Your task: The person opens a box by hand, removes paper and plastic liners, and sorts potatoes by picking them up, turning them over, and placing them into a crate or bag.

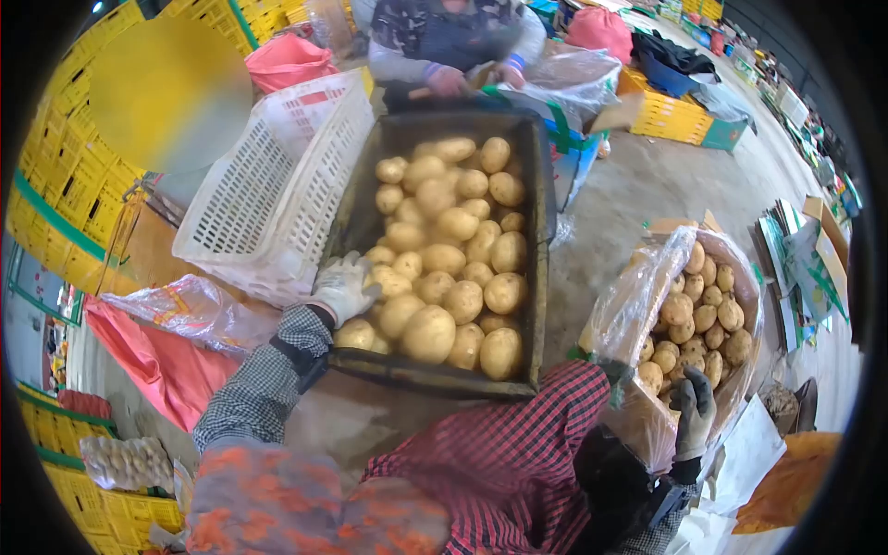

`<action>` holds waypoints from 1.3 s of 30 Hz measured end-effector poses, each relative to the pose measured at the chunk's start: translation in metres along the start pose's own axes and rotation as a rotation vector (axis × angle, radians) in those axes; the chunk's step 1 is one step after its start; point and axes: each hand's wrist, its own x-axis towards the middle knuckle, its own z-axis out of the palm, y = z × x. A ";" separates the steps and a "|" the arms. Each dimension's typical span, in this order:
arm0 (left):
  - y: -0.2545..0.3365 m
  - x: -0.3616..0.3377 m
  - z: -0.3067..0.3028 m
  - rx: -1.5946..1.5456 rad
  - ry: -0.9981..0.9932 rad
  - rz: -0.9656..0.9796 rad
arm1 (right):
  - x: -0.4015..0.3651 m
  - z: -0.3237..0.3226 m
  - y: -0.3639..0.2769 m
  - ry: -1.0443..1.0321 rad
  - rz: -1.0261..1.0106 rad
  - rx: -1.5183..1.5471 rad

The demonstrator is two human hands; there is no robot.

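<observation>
A dark tub [543, 305] full of pale, fairly clean potatoes [430, 335] stands in front of me. My left hand [344, 285], in a whitish work glove, rests at the tub's left edge with its fingers stretched over the nearest potatoes; no potato is visibly gripped. To my right stands a carton lined with clear plastic [638, 296], holding browner potatoes [705, 316]. Over its near end is my right hand [694, 414], gloved with dark fingertips. Its fingers are loosely bent and apart, with nothing seen in them.
A white slotted crate [268, 185] stands left of the tub. Pink sacking [157, 356] and clear plastic lie nearer on the left. Across the tub, a co-worker's gloved hands [449, 80] are visible. Yellow crates [69, 176] are stacked far left; flattened cartons [791, 268] lie right.
</observation>
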 end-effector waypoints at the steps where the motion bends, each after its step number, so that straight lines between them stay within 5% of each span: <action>1: 0.003 0.002 0.001 0.005 0.017 -0.028 | -0.002 -0.001 0.002 0.011 -0.002 -0.019; 3: -0.001 0.011 0.010 0.004 0.041 -0.053 | -0.004 -0.008 0.008 -0.007 -0.040 -0.086; 8: 0.008 0.036 -0.028 -0.132 -0.458 -0.062 | -0.013 -0.016 -0.001 0.009 -0.114 -0.280; 12: 0.023 0.041 -0.018 -0.190 -0.424 -0.115 | -0.025 -0.012 -0.024 0.046 -0.022 -0.106; 15: -0.011 0.035 0.002 -0.808 -0.196 -0.022 | -0.023 -0.013 -0.022 0.028 -0.041 -0.116; 16: -0.026 0.037 0.023 -1.300 -0.156 0.017 | -0.022 -0.014 -0.022 0.019 -0.050 -0.133; 19: -0.006 0.017 0.029 -1.178 -0.050 0.029 | -0.020 -0.016 -0.014 0.024 -0.084 -0.256; 20: -0.019 0.018 0.045 -0.732 0.026 0.055 | -0.018 -0.016 -0.011 0.023 -0.101 -0.310; 23: -0.021 0.027 0.041 -0.393 0.041 0.050 | -0.013 -0.014 -0.008 0.006 -0.119 -0.372; 24: -0.019 0.031 0.035 -0.347 -0.108 -0.016 | -0.012 -0.013 -0.008 0.002 -0.119 -0.384; 27: 0.001 0.022 0.017 -0.259 -0.152 -0.096 | -0.014 -0.012 -0.011 0.002 -0.119 -0.429; 29: 0.008 0.009 0.001 -0.239 -0.249 0.033 | -0.017 -0.013 -0.012 0.016 -0.115 -0.481; 31: -0.002 0.015 0.019 -0.428 -0.180 -0.039 | -0.019 -0.003 -0.034 0.042 -0.019 -0.422; 33: -0.005 0.013 0.042 -0.671 0.075 -0.095 | -0.018 0.011 -0.067 0.053 0.132 -0.312; 34: -0.013 0.013 0.067 -0.747 0.235 -0.069 | -0.015 0.006 -0.055 0.058 0.046 -0.361; 35: -0.016 0.011 0.064 -0.373 0.208 -0.003 | -0.015 0.008 -0.063 0.070 0.095 -0.336; 39: -0.012 0.019 0.042 -0.305 0.037 0.055 | -0.015 -0.018 -0.054 0.199 0.080 -0.347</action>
